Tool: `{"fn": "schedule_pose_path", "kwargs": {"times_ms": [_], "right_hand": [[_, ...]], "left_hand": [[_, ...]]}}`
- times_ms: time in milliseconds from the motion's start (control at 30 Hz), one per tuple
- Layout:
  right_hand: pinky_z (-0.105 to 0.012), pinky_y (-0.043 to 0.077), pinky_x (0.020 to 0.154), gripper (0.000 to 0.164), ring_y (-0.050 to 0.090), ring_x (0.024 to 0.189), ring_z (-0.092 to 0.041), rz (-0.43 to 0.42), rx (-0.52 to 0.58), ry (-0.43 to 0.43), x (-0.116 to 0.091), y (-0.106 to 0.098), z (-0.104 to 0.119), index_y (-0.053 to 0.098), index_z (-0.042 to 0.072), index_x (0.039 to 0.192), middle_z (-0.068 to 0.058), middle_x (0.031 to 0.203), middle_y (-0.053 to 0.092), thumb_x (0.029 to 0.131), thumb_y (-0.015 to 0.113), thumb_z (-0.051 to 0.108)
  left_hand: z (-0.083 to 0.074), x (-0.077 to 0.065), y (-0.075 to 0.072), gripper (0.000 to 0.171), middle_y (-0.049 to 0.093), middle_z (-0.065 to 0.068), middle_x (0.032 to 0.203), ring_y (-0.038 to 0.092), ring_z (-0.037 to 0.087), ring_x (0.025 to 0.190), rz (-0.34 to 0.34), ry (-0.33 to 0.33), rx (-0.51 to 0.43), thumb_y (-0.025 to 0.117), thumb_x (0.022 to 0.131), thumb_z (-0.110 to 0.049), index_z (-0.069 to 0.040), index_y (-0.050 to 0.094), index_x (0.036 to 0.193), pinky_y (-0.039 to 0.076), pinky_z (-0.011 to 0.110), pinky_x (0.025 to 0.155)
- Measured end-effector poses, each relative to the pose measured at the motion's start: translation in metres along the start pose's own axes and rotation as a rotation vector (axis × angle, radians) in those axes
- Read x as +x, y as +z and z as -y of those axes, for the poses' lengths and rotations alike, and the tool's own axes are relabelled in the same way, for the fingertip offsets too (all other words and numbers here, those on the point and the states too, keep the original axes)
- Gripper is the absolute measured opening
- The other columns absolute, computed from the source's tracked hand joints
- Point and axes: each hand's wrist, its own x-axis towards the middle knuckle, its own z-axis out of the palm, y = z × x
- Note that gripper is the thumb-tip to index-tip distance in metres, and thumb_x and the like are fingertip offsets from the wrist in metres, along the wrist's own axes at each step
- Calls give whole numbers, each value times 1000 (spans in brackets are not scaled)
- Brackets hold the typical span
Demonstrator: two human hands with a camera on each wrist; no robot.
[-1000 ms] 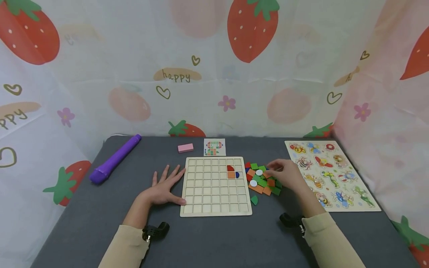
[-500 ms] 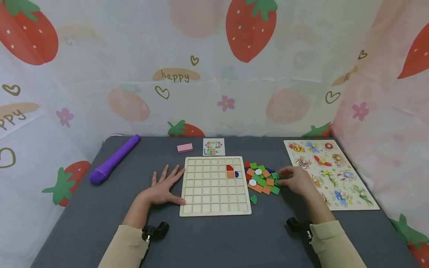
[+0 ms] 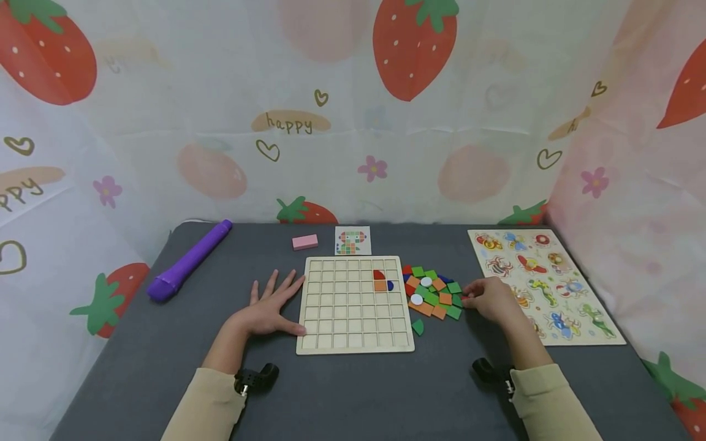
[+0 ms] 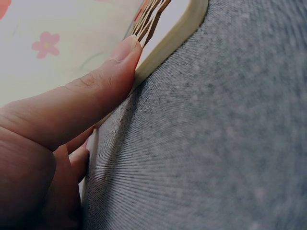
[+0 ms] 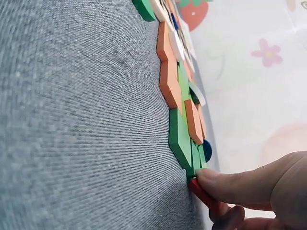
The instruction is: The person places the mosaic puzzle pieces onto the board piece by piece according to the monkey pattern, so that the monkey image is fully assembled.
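Note:
My left hand (image 3: 267, 312) lies with spread fingers at the left side of the wooden grid board (image 3: 337, 313). Its thumb (image 4: 103, 79) touches the board's edge in the left wrist view. Upper right on the grid sit a red rounded piece (image 3: 379, 274), an orange square (image 3: 380, 285) and a blue half-round piece (image 3: 390, 285). At the right edge of the pile of coloured wooden pieces (image 3: 427, 295), my right hand (image 3: 491, 300) pinches a red wooden piece (image 5: 202, 194) between thumb and fingers. Those fingers hide part of it, so its full shape cannot be told.
Behind the board lie a pattern card (image 3: 353, 241) and a pink block (image 3: 305, 242). A purple stick (image 3: 190, 261) is at the far left. A picture board with insects (image 3: 595, 288) lies to the right, partly under my right hand. One green piece (image 3: 418, 327) sits apart from the pile.
My right hand has moved from over the top of the pile to its right edge, where a red piece now shows at its fingertips. The left hand stays in place.

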Motion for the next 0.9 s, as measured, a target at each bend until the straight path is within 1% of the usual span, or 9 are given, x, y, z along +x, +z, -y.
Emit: {"fn": "schedule_pose_path", "kwargs": {"times_ms": [133,267,400,500,700,800,900], "right_hand": [[-33,47,70,24,58,86,-23,12,-7,-15,0,-1,2,74,2,113,-13,101,70,97,68,20],[-35,50,72,28,62,91,-25,-9,32,-77,-2,-2,6,72,4,118,-15,109,70,101,63,24],[-34,50,71,26,62,89,-25,-45,88,-166,-4,-1,15,72,3,115,-15,105,71,101,64,24],[-32,49,70,24,62,85,-24,-48,135,-194,-3,2,25,73,3,110,-13,99,72,100,66,23],[-30,51,69,22,66,84,-26,-30,206,-181,2,13,41,73,5,109,-10,95,73,97,70,24],[-29,53,67,22,66,83,-24,-24,238,-169,6,21,50,73,6,110,-9,95,73,95,72,23],[-29,51,65,22,62,79,-23,-16,259,-155,9,31,60,72,6,108,-9,93,73,94,73,24]], "left_hand": [[0,1,0,120,-1,6,172,-21,37,154,-3,4,4,82,74,-60,-25,12,164,-23,67,113],[2,1,1,120,0,5,172,-22,37,154,-6,2,9,82,73,-61,-26,12,164,-23,66,113],[3,-1,1,120,0,5,172,-22,37,154,-7,4,4,83,73,-61,-26,12,164,-24,66,113],[2,-1,1,120,0,6,172,-22,38,154,-6,7,0,83,74,-60,-25,12,164,-24,67,112],[1,0,1,119,-1,8,172,-22,39,154,-3,16,-5,83,75,-58,-23,12,164,-23,67,112],[-1,0,1,119,-1,7,172,-22,38,154,0,13,-5,82,75,-58,-24,12,164,-23,67,112],[1,-2,0,119,-1,8,172,-21,38,154,-2,4,0,82,75,-59,-23,12,164,-23,67,113]]}}
